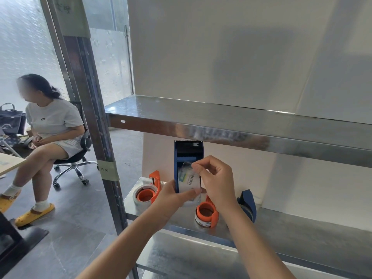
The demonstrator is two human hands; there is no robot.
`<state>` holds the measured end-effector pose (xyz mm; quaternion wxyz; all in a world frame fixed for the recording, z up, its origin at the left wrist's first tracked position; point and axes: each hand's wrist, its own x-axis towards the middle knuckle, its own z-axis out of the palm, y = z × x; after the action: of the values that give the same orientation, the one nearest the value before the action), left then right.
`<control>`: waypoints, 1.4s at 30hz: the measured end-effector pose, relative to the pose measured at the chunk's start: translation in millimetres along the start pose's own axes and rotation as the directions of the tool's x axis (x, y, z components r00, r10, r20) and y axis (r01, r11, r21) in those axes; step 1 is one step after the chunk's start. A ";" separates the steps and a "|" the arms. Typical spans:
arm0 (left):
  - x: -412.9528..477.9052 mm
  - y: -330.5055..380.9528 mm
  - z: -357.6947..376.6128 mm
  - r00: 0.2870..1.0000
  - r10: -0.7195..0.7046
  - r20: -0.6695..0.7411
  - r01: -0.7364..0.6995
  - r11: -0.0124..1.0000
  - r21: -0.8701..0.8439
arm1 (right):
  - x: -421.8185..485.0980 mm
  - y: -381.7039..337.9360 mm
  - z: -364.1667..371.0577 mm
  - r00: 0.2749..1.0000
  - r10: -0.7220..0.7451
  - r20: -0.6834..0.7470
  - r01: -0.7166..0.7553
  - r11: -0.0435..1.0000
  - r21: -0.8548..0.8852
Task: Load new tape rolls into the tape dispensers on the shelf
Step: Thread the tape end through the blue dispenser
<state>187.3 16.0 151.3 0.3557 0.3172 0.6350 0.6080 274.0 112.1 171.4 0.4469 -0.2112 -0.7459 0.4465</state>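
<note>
A blue tape dispenser [188, 152] is held upright above the middle shelf [291, 228], a clear tape roll with a white printed label [189, 181] sitting in it. My left hand [173, 195] grips the dispenser and roll from below. My right hand [215, 178] pinches the tape's top edge by the label. An orange dispenser with a white tape roll [148, 191] lies on the shelf to the left. A second orange dispenser with a roll [207, 214] lies below my hands. Behind my right wrist stands another blue dispenser [248, 204], partly hidden.
The upper metal shelf [221, 121] juts out just above the held dispenser. A steel upright [94, 117] with taped labels stands on the left. A person sits on a wheeled office chair [74, 164] at far left, by a desk corner [10, 162].
</note>
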 end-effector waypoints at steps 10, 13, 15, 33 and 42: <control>-2.8 -3.6 4.9 0.998 -0.005 -0.063 0.003 0.999 -0.041 | -4.6 4.1 5.6 0.989 0.081 -0.126 -0.082 0.997 -0.004; -4.5 -4.4 4.5 0.998 0.015 -0.066 -0.016 1.000 -0.023 | -4.9 5.7 10.4 0.983 0.041 -0.180 -0.050 0.998 -0.048; -6.1 -5.6 3.2 0.998 0.033 -0.048 -0.033 0.999 0.009 | -3.4 7.6 11.6 0.973 0.029 -0.228 -0.045 0.997 -0.066; 0.0 -6.2 14.4 0.991 -0.070 0.110 0.057 0.991 0.119 | 8.7 -6.8 -12.0 0.965 -0.231 -0.123 0.188 0.939 -0.290; -1.2 -18.4 0.7 0.987 -0.077 0.143 0.046 0.977 0.208 | 2.4 -7.2 -6.2 0.996 -0.045 -0.080 0.025 0.972 -0.232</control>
<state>189.0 14.3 132.9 0.3867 0.3770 0.6749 0.5028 278.6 113.1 180.0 0.4584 -0.2674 -0.7766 0.3394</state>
